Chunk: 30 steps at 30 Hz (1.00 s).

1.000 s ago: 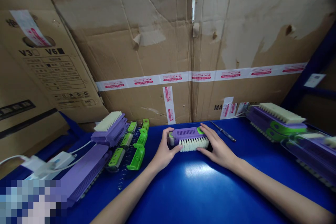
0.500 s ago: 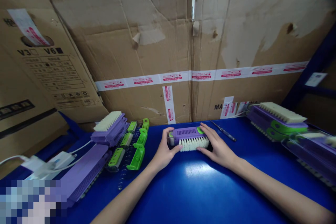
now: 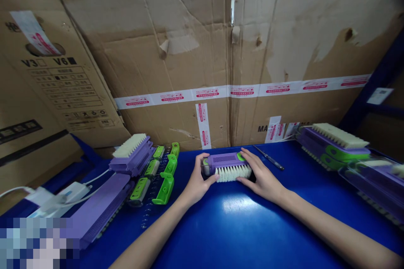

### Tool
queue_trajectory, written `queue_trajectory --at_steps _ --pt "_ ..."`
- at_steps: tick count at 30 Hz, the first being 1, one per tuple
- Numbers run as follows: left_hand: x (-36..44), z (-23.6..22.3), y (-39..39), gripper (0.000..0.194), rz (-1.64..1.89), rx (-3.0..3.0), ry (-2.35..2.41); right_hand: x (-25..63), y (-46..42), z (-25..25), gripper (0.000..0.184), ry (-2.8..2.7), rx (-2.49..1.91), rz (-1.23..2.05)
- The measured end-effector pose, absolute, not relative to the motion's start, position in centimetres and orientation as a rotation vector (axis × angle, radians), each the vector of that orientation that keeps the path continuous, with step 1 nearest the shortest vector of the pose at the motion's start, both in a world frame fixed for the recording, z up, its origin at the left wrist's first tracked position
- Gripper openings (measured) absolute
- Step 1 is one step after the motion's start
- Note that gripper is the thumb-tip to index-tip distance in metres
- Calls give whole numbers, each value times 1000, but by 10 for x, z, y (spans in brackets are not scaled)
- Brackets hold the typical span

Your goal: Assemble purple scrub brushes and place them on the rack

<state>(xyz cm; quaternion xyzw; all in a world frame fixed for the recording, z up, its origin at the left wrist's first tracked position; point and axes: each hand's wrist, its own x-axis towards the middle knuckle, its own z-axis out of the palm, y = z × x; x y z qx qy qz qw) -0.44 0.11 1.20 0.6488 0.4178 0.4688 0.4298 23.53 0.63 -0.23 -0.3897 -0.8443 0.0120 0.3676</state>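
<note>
A purple brush head (image 3: 225, 159) with white bristles rests on the blue table, its bristles facing me. My left hand (image 3: 199, 183) grips its left end, where a clear cap shows, with the thumb against the bristles. Around the right end, by a green piece, my right hand (image 3: 260, 176) is closed, its thumb near the lower bristle edge. Behind my right hand lies a thin screwdriver (image 3: 272, 159). To the left of my left hand stand green plastic brackets (image 3: 166, 183) in a row.
Purple brush units (image 3: 101, 206) lie at the left, near a white power strip (image 3: 61, 197) with cables and clear-and-green parts (image 3: 139, 189). More brush units (image 3: 334, 147) are stacked at the right. Cardboard sheets (image 3: 176, 63) wall off the table's back edge.
</note>
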Motion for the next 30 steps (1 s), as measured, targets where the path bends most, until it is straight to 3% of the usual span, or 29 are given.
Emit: queue_trajectory --at_steps 30 --pt "-5 14 0 59 1147 1692 1087 235 7 -2 70 -2169 -1009 33"
